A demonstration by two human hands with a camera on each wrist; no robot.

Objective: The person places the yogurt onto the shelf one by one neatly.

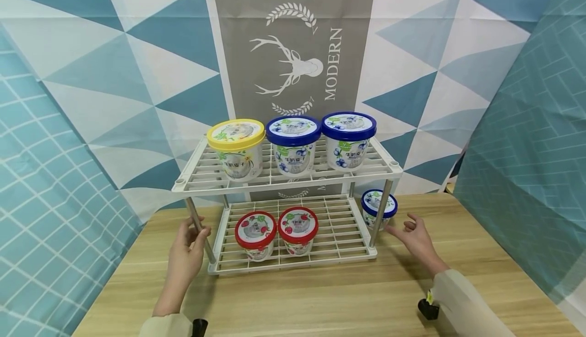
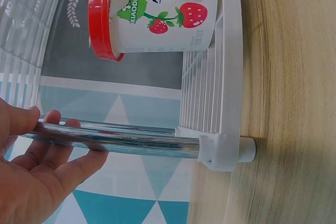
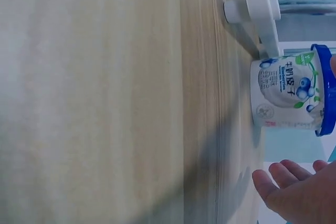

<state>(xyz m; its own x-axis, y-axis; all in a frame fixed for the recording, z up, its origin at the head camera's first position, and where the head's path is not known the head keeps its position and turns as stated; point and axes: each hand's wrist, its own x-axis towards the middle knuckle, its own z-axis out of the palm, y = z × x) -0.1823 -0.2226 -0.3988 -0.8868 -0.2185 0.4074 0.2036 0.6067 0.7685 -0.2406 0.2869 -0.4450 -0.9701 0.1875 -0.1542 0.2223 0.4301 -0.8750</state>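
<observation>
My left hand [image 1: 185, 253] grips the front left metal post [image 2: 131, 142] of a white two-tier rack [image 1: 293, 265], fingers and thumb around it. To the right of the rack, a blueberry tub with a blue lid [image 3: 291, 93] stands upright on the table, partly behind the front right post in the head view. My right hand [image 1: 414, 240] is beside this tub with its fingers loosely bent and spread. The thumb is right at the tub's lid in the right wrist view; the other fingers are apart from it.
Two strawberry tubs with red lids, one left [image 1: 255, 235] and one right [image 1: 298, 229], stand on the lower shelf. The upper shelf holds a yellow-lidded tub [image 1: 238, 148] and two blue-lidded tubs, one in the middle [image 1: 293, 146]. A patterned cloth [image 1: 178, 47] hangs behind the wooden table [image 1: 293, 301].
</observation>
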